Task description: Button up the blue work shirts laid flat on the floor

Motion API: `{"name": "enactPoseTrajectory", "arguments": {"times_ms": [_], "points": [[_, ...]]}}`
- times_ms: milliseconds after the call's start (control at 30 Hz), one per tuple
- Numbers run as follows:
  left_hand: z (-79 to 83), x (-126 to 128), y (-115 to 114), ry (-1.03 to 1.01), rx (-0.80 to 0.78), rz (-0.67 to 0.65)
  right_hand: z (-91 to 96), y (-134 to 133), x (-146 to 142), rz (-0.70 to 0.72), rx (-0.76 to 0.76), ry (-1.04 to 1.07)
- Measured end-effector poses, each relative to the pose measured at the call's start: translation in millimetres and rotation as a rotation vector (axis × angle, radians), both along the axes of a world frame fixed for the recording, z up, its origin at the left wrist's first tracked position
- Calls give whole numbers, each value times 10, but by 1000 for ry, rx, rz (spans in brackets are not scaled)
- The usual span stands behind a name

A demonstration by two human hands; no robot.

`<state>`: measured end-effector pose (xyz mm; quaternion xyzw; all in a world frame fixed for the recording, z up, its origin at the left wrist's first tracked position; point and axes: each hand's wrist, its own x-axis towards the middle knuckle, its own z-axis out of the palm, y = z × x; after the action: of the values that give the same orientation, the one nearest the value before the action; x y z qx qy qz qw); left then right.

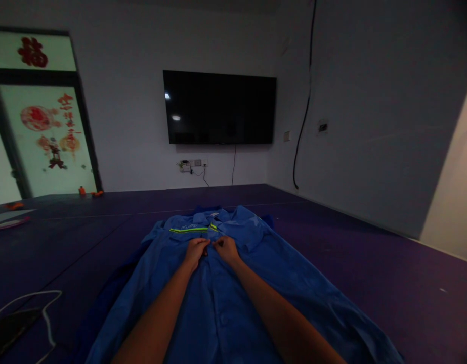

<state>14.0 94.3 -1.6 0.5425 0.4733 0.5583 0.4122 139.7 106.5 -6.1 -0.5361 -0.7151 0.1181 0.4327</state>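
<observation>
A blue work shirt (pixel 218 303) with a yellow-green reflective stripe (pixel 187 230) across the chest lies spread flat, collar away from me. My left hand (pixel 196 251) and my right hand (pixel 224 248) meet at the shirt's front placket just below the stripe. The fingers of both hands are closed in a pinch on the fabric at the centre seam, fingertips almost touching each other. Both forearms reach out over the lower part of the shirt. What sits exactly between the fingertips is too small to make out.
The shirt rests on a dark purple mat (pixel 370 263). A white cable and a dark object (pixel 24 316) lie at the near left. A wall-mounted black TV (pixel 220 107) faces me. A door with red paper decorations (pixel 47 131) stands at the back left.
</observation>
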Motion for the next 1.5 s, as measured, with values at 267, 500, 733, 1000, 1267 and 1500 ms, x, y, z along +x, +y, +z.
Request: {"name": "enactPoseTrajectory", "arguments": {"times_ms": [267,500,733,1000,1267,1500], "points": [[-7,3,15,-40,-22,30,0,-6,0,-26,-26,-12],[-29,-12,33,-24,-16,-31,-3,2,2,-28,-35,7],[-40,-14,44,-22,-9,-83,15,-22,5,-23,-30,9],[-50,-20,55,-51,-18,-76,17,-17,2,-14,-29,15],[-60,-10,66,-94,-23,-50,-4,-7,1,-3,-35,16],[-55,-10,74,-119,-23,-52,6,-6,7,11,-30,15]]}}
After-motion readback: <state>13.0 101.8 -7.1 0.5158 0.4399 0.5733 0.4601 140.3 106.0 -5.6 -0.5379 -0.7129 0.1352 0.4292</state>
